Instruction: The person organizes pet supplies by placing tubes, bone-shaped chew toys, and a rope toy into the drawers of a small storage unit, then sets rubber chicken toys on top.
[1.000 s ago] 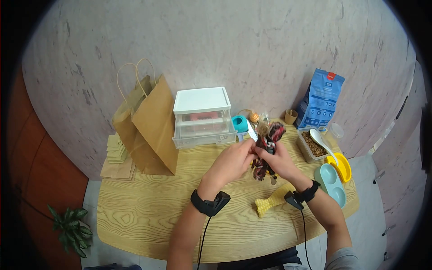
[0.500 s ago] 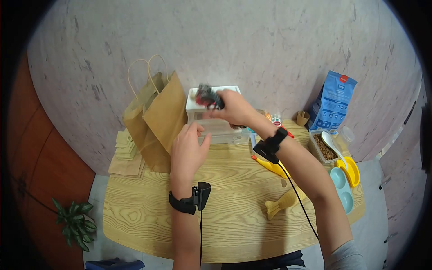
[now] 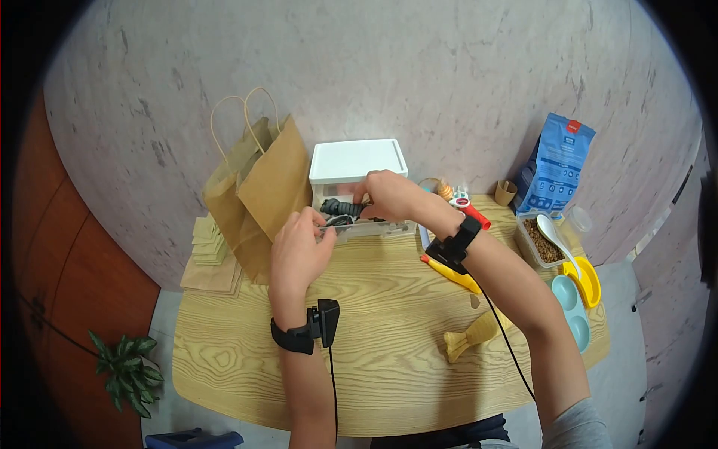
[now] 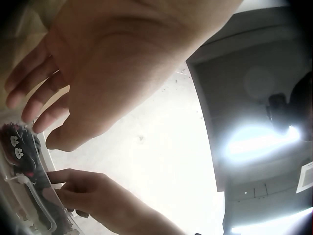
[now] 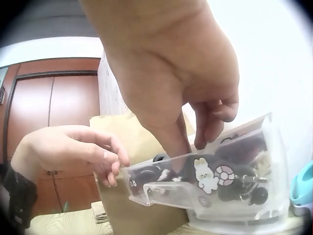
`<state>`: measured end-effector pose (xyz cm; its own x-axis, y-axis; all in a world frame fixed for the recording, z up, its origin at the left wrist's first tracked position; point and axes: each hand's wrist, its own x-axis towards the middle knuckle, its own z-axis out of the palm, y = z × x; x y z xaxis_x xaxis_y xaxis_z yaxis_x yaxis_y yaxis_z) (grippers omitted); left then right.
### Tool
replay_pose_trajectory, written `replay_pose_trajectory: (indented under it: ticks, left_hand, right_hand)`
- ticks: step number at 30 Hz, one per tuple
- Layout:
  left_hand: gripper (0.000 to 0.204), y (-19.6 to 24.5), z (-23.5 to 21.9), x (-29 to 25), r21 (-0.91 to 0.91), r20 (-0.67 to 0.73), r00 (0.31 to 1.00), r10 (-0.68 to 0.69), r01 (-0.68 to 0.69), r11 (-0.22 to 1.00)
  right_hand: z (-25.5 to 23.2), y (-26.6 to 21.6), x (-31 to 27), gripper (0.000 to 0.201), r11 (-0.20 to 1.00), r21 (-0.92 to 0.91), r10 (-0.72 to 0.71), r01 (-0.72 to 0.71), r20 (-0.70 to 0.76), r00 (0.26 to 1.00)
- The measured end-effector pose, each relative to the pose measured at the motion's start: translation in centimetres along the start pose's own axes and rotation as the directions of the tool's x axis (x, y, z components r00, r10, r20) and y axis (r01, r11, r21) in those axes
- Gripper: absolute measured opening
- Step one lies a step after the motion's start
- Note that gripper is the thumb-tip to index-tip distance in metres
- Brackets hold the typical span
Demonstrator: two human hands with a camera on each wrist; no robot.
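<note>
In the head view, a clear drawer (image 3: 389,230) juts from the white-topped plastic unit (image 3: 359,160), holding dark ribbed and knotted items (image 3: 340,207). My right hand (image 3: 398,199) reaches over its front wall and touches the dark items; the right wrist view shows the thumb of this hand (image 5: 171,78) down behind the rabbit-printed drawer wall (image 5: 168,193), other fingers bent loosely above it. My left hand (image 3: 299,253) is at the drawer's left front corner, fingers loosely bent and holding nothing, as the left wrist view of this hand (image 4: 107,73) also shows.
A paper bag (image 3: 265,198) stands left of the unit. Yellow toys (image 3: 452,275) and a yellow fish-tail-shaped item (image 3: 467,338) lie right of centre. Farther right are a kibble box (image 3: 535,243), a blue pouch (image 3: 555,168), a teal double dish (image 3: 571,310) and a yellow dish (image 3: 589,284).
From in front of my chest, the knotted rope toy went left to the unit in my right hand; dark items now lie in the drawer. My left hand moved left to the drawer's corner.
</note>
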<state>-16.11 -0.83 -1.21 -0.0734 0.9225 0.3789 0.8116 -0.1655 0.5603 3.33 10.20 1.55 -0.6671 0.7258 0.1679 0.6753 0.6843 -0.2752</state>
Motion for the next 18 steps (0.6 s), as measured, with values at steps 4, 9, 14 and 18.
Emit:
replay_pose_trajectory:
  ticks: [4, 9, 14, 18]
  left_hand:
    - [0.023, -0.5, 0.2, 0.1, 0.013, 0.008, 1.000, 0.025, -0.025, 1.000]
    - [0.023, -0.2, 0.1, 0.1, 0.030, 0.008, 1.000, 0.028, -0.028, 0.999]
    - [0.024, -0.4, -0.2, 0.1, 0.001, 0.007, 0.999, 0.038, -0.038, 0.999]
    - [0.023, -0.3, -0.5, 0.5, -0.069, 0.043, 0.999, 0.008, -0.005, 0.998]
  right_hand:
    - [-0.5, -0.3, -0.2, 0.028, 0.998, -0.009, 0.059, -0.059, 0.065, 0.996]
    - [-0.6, -0.8, 0.4, 0.026, 0.988, -0.130, 0.077, -0.077, -0.006, 0.997]
    - [-0.1, -0.1, 0.5, 0.023, 0.998, 0.008, 0.069, -0.068, -0.155, 0.985]
    - [-1.9, -0.9, -1.6, 0.018, 0.999, 0.032, 0.012, -0.007, -0.152, 0.988]
